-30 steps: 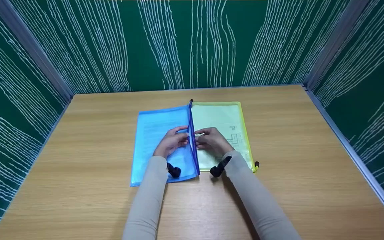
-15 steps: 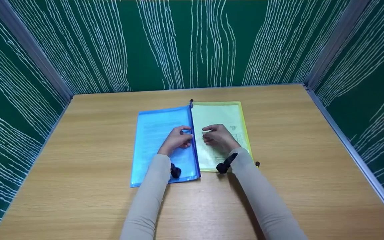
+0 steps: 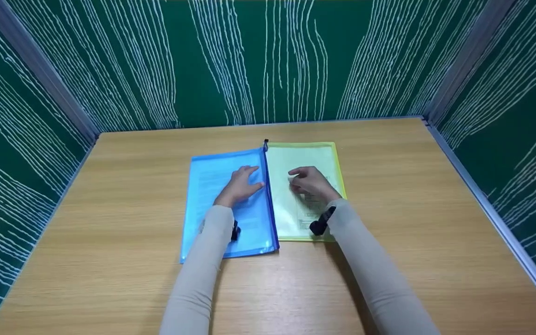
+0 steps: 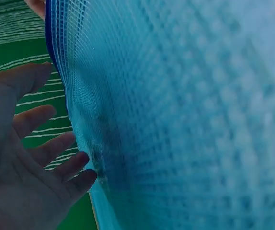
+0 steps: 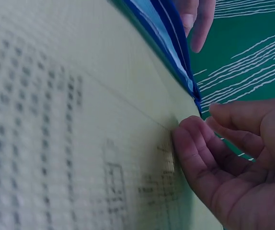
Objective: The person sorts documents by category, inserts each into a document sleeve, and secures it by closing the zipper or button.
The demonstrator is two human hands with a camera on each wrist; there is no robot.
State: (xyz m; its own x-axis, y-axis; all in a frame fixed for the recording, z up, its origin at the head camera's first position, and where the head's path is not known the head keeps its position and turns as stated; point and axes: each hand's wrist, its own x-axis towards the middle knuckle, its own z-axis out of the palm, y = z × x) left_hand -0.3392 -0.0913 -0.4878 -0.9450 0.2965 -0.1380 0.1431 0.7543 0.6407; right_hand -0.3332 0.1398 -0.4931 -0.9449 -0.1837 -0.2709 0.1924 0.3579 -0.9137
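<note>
A blue mesh zip folder (image 3: pixel 210 174) lies on the table (image 3: pixel 110 209), with a printed sheet showing faintly through it. To its right is a yellow-green mesh zip folder (image 3: pixel 291 221), and printed lines and a diagram show through its front. The blue folder's dark zipper edge (image 3: pixel 270 204) overlaps the yellow one's left side. Over the blue folder my left hand (image 3: pixel 238 186) has its fingers spread, thumb near the zipper edge, holding nothing. My right hand (image 3: pixel 313 181) is over the yellow folder; its fingers (image 5: pixel 190 141) are loosely bent at the surface, and nothing is between them and the thumb.
Green panels (image 3: pixel 291 60) with white wavy lines stand behind the table and along both sides. Grey metal posts (image 3: pixel 454 60) mark the corners. A dark zipper pull (image 3: pixel 266 141) sits at the blue folder's far corner. Black wrist cameras (image 3: pixel 319 226) are strapped to both sleeves.
Both hands have come away from the blue folder's zipper edge. The left hand has spread its fingers and shifted left; the right hand has moved right over the yellow folder. The zipper edge looks flatter.
</note>
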